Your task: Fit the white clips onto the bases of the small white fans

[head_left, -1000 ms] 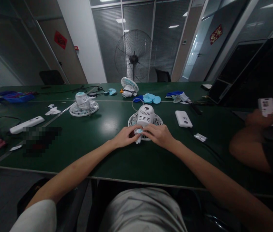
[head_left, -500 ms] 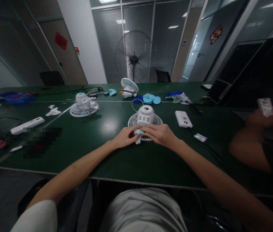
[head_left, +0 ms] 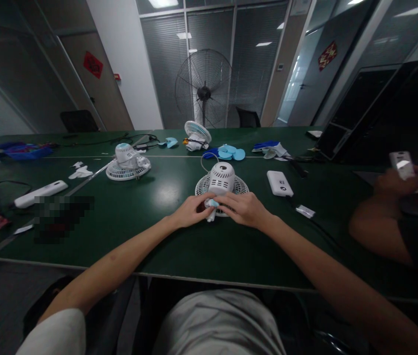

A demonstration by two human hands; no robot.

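A small white fan (head_left: 222,176) lies face down in front of me, its round grille against the table and its vented motor housing pointing up. At the near side of the housing, my left hand (head_left: 193,211) pinches a small white part with a light-blue piece (head_left: 212,203), perhaps the fan's neck or clip. Reaching in from the other side, my right hand (head_left: 246,209) has its fingertips closed on the same part. The fingers partly cover it, so its exact shape is hidden.
Another white fan (head_left: 127,165) lies grille down at left; a third (head_left: 196,135) stands farther back. Light-blue fan blades (head_left: 231,152) lie behind my fan. A white power bank (head_left: 280,183) is at right, near a co-worker's hand (head_left: 397,181) holding a phone (head_left: 402,165).
My hands stay at the same part, with the right fingers shifting slightly. The camera view has moved a little; the fan remains in place.
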